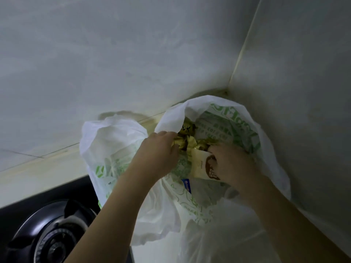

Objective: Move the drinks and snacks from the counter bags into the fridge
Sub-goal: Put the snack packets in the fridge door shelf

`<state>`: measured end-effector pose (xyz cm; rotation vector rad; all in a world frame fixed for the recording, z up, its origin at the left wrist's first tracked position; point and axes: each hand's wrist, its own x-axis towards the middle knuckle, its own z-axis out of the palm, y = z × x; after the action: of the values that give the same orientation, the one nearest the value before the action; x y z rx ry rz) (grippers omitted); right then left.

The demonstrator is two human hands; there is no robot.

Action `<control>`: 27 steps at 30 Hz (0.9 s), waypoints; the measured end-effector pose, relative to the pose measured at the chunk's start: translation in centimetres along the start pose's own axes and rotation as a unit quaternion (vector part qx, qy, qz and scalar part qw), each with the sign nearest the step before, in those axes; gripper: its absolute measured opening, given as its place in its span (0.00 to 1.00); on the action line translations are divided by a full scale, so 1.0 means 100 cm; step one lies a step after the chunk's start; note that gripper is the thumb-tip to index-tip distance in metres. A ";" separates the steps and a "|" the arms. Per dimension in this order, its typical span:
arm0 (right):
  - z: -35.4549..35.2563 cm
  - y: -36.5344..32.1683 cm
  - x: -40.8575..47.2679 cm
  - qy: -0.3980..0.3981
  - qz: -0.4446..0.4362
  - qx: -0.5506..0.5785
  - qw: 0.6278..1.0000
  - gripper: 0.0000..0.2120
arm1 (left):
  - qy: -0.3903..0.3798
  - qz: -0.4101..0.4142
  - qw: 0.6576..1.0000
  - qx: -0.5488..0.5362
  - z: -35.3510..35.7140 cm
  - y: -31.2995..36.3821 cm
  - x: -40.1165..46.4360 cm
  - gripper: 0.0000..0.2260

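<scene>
Left hand [161, 149] gripping gold packets [187, 144], right hand's [231, 164] fingertips hidden — bag [266, 149]

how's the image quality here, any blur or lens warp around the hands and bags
Head view: dim, flat light with no hard shadows or glare; soft all over, so print on the right bag and cream packet is unreadable; left hand and right hand edges are smeared; wide-angle warp bends the counter edge and stove burner.
</scene>
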<state>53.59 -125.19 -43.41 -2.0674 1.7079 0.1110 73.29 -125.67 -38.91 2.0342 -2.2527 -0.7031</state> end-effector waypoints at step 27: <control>-0.087 -0.022 -0.068 0.234 0.062 0.081 0.967 0.07 | 0.055 -0.079 0.982 0.160 0.044 0.038 -0.022 0.21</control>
<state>52.22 -122.13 -32.69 -1.9679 2.0358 -0.5003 68.66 -122.04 -40.93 2.3456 -2.2829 -0.2335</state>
